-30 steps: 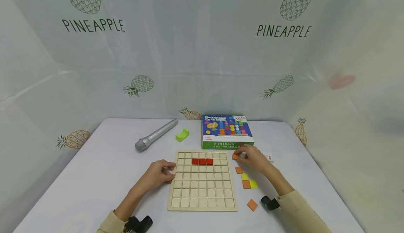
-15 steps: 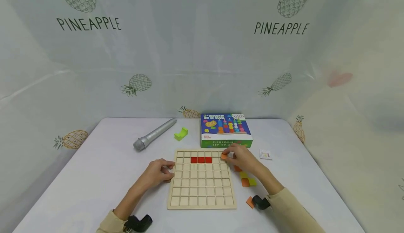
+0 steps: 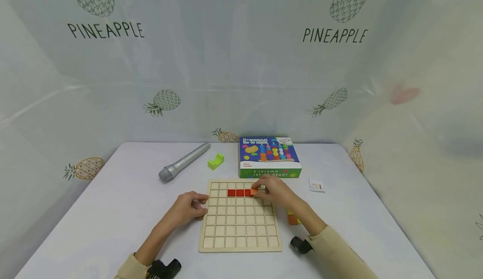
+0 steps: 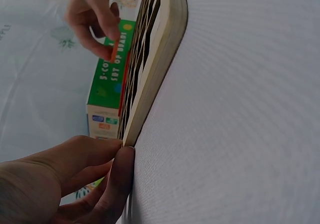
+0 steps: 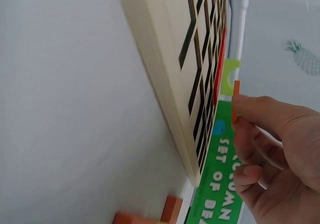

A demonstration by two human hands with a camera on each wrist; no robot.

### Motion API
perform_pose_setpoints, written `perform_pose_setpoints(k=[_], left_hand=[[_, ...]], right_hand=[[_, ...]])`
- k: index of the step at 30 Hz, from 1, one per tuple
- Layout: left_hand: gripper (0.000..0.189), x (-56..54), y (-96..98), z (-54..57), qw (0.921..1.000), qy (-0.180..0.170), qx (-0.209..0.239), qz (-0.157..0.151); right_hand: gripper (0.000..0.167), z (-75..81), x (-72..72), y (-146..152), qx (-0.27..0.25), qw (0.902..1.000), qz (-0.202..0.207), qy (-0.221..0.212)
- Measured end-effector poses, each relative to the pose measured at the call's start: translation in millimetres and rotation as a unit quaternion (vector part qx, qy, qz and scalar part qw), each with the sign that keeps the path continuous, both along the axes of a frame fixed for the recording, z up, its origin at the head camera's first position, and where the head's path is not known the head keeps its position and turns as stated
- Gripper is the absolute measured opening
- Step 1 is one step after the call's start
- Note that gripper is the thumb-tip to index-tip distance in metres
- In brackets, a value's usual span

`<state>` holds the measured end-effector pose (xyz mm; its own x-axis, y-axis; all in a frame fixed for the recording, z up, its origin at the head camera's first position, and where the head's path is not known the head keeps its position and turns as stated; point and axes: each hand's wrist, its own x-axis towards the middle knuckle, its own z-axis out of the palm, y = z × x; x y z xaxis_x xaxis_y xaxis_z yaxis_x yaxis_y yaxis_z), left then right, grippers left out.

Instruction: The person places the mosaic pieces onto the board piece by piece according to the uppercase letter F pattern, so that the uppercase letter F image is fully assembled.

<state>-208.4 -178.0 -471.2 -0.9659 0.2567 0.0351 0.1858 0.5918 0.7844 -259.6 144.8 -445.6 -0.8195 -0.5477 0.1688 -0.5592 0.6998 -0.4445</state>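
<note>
A pale wooden grid board lies flat on the table. Three red tiles sit side by side in its second row. My right hand pinches an orange square tile between thumb and fingers, over the board just right of the red row. In the right wrist view the orange tile stands on edge in the pinch. My left hand rests its fingertips against the board's left edge. The left wrist view has thumb and finger touching that edge.
Behind the board stands a colourful box. A silver microphone and a green curved block lie at the back left, a small printed card at the right. Loose tiles sit partly hidden beneath the right forearm.
My right hand has carried the orange tile leftward from beside the board to the end of the red row. My left hand has stayed at the board's left edge.
</note>
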Motion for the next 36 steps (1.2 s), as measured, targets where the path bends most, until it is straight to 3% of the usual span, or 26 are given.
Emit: perform_pose_setpoints(k=[15, 36], left_hand=[[0.042, -0.6, -0.9, -1.8, 0.9997, -0.010, 0.022, -0.011], [0.041, -2.7, -2.0, -3.8, 0.9993, -0.004, 0.028, -0.026]], right_hand=[[0.023, -2.3, 6.0, -41, 0.021, 0.9975, 0.067, 0.004], [0.019, -0.1, 10.8, -65, 0.054, 0.9958, 0.074, 0.003]])
